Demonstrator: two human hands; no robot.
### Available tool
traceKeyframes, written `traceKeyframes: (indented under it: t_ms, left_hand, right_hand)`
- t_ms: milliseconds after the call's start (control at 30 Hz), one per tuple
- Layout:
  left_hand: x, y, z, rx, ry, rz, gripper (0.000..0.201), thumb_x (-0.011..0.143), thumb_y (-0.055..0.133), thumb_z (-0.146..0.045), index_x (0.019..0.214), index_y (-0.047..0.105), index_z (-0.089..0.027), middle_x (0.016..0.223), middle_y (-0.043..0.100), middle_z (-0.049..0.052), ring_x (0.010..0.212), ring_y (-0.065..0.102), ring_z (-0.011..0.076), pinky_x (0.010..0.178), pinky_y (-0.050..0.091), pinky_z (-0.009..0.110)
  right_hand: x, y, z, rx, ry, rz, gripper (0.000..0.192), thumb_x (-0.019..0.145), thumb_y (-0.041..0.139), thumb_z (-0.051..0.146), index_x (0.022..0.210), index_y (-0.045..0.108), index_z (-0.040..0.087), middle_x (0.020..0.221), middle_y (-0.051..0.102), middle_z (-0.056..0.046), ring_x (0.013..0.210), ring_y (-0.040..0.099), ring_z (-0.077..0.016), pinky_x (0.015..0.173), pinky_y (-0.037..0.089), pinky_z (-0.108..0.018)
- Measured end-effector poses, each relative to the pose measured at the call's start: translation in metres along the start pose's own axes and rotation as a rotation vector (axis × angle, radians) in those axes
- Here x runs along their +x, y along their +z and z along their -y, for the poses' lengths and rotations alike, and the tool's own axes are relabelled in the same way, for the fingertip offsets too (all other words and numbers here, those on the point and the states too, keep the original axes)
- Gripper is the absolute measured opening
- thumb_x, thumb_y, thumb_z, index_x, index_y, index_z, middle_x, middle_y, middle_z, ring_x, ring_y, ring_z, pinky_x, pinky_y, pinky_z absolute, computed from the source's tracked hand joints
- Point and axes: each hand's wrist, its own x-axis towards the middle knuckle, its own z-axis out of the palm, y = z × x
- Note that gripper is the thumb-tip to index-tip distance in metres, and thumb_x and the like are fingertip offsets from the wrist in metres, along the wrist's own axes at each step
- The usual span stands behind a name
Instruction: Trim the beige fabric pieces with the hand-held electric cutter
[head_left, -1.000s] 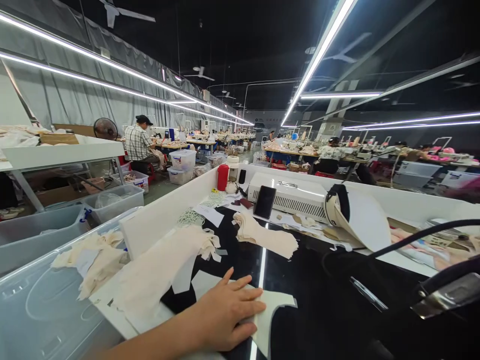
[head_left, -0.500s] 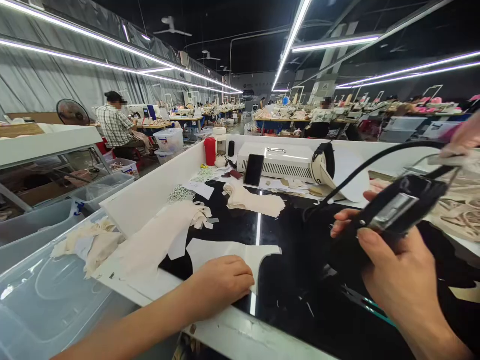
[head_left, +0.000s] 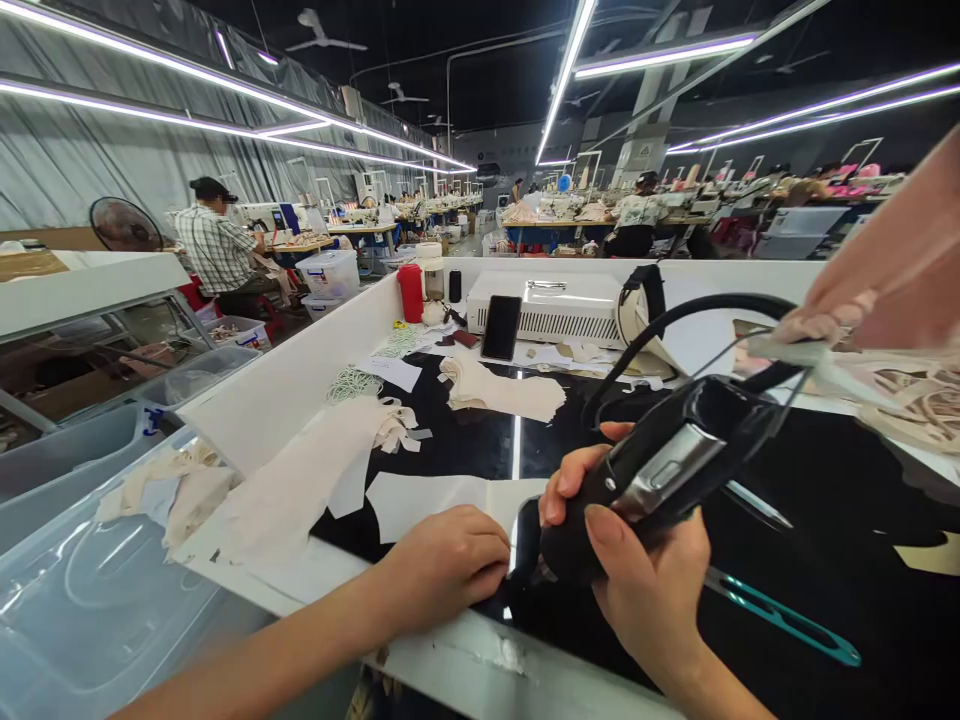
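The right hand (head_left: pixel 652 580) is wrapped around a black handheld tool (head_left: pixel 675 450), thumb along the near side and fingers round the far side. A thick cable (head_left: pixel 645 335) loops up from behind it. The left hand (head_left: pixel 454 560) is curled and narrow over the near edge of a pale flat piece (head_left: pixel 424 500); whether it pinches the piece or merely presses on it, I cannot tell. That piece lies flat on the glossy black tabletop (head_left: pixel 465 450), and the tool's front end is held over its right part, close to the left fingers (whether it touches the piece is hidden).

The tool looks hard and fairly heavy, with the cable likely to tug at it, so a full grip around the body, as the hand has now, seems the sound hold. The pale piece looks thin and light, and it probably slides easily on that shiny surface. It should be pressed down flat near an edge, with fingertips well back from the tool's front.

Beyond it lies a stack of cream cloth (head_left: pixel 510 388), likely soft and limp, best lifted from beneath at both ends. To the right of the tool are a silver pen (head_left: pixel 757 503) and a teal-handled implement (head_left: pixel 742 593).
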Motion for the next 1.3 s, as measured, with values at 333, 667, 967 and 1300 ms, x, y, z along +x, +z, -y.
traceKeyframes:
  t_ms: [333,667,967,1300]
  left_hand:
    - [0.000,-0.007,0.007,-0.220,-0.016,0.093,0.008,0.099,0.077,-0.017,0.106,0.074,-0.018,0.116,0.078,0.004,0.108,0.073,0.0212,0.099,0.053,0.029]
    - [0.004,-0.004,0.007,-0.147,-0.021,0.096,0.006,0.098,0.077,-0.014,0.101,0.073,-0.017,0.109,0.077,0.003,0.101,0.073,0.0214,0.091,0.053,0.030]
    - [0.003,-0.003,0.007,-0.224,-0.020,-0.012,0.013,0.095,0.073,-0.004,0.099,0.075,-0.016,0.107,0.078,0.003,0.097,0.073,0.0188,0.089,0.053,0.026]
    - [0.001,-0.007,0.008,-0.312,-0.030,0.037,0.016,0.098,0.069,-0.004,0.107,0.077,-0.015,0.116,0.078,0.006,0.109,0.074,0.0220,0.099,0.054,0.029]
  right_hand:
    - [-0.003,0.006,-0.011,0.063,-0.006,0.012,0.041,0.092,0.083,0.036,0.125,0.058,0.031,0.086,0.067,0.002,0.065,0.066,-0.0161,0.054,0.060,-0.030]
    - [0.002,0.008,-0.013,0.059,-0.079,-0.048,0.041,0.092,0.083,0.035,0.125,0.059,0.030,0.087,0.068,0.004,0.066,0.066,-0.0147,0.061,0.059,-0.032]
    - [0.001,0.009,-0.012,0.076,-0.060,-0.051,0.039,0.093,0.082,0.034,0.124,0.059,0.030,0.087,0.068,0.004,0.066,0.066,-0.0145,0.059,0.058,-0.029]
    - [-0.003,0.011,-0.017,0.096,-0.051,-0.031,0.040,0.093,0.082,0.032,0.125,0.059,0.030,0.087,0.067,0.003,0.066,0.066,-0.0150,0.055,0.058,-0.028]
